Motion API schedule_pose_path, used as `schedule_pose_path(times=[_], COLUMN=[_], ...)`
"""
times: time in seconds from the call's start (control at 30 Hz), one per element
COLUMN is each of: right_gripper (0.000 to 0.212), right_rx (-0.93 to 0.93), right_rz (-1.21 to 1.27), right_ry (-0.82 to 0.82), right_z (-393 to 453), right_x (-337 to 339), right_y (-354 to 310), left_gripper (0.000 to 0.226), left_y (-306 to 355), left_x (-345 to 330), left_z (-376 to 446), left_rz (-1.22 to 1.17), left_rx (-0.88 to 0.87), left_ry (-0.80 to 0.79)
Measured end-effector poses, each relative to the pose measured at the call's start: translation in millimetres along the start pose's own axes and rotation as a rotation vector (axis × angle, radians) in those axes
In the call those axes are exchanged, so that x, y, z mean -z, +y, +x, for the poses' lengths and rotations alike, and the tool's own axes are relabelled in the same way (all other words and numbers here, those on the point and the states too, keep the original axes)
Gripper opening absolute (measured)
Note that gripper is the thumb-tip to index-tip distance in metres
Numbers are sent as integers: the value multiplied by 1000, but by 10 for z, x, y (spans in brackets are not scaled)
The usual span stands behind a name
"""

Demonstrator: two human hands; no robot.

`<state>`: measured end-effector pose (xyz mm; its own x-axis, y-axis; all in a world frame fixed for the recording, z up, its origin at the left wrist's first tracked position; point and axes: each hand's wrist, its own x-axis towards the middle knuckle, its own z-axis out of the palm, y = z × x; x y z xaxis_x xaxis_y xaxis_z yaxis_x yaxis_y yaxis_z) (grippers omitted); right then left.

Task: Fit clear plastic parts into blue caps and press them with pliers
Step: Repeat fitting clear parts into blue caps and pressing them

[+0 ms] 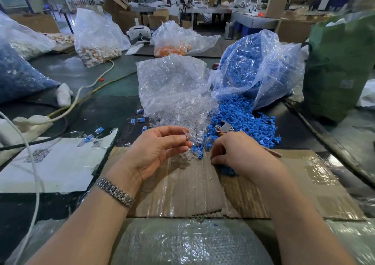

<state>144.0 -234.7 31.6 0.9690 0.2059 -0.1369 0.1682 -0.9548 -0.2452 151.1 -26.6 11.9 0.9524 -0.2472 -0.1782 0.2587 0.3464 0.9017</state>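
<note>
- The left hand sits palm up over the cardboard sheet, thumb and fingertips pinching one clear plastic part at the edge of the spill.
- A metal bracelet wraps that left wrist.
- The right hand is knuckles up, fingers curled down into the blue caps, and it grips the pliers, whose metal head pokes out just beyond the knuckles.
- Whether those fingers also pinch a cap, I cannot tell; they are hidden under the hand.
- Between the two hands lies a small mix of clear parts and blue caps, touching the front edge of both piles.
- Behind the left hand, the bag of clear parts lies open, its contents spilling toward the cardboard.
- Beside it on the right, the bag of blue caps pours a heap onto the surface.
- A few finished pieces, clear with blue, lie scattered to the left of the clear pile.
- Far left, a white paper sheet and a white cable cross the surface.
</note>
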Motion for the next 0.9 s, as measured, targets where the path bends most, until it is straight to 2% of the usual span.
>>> schedule_pose_path(times=[0.13,0.23,0.37,0.43,0.67,0.9], right_gripper=[8,9,12,9,12,15], right_rx=[0,25,93,110,180,255], right_rz=[43,104,456,611,906,946], right_ry=[26,136,348,398,449,445], right_z=[-2,1,7,21,62,62], right_x=[-6,-17,-28,-30,-60,-75], right_y=[-35,-19,12,21,-31,-87], left_gripper=[30,29,32,34,39,34], left_y=[-17,-16,-18,-26,-36,-49], left_x=[-12,-8,-25,-39,-53,-64], left_z=[8,3,-4,-6,-18,-11], left_rz=[12,18,15,17,43,27], left_rx=[-6,-9,-4,-1,-2,-7], left_ry=[-1,-4,-11,-20,-25,-24])
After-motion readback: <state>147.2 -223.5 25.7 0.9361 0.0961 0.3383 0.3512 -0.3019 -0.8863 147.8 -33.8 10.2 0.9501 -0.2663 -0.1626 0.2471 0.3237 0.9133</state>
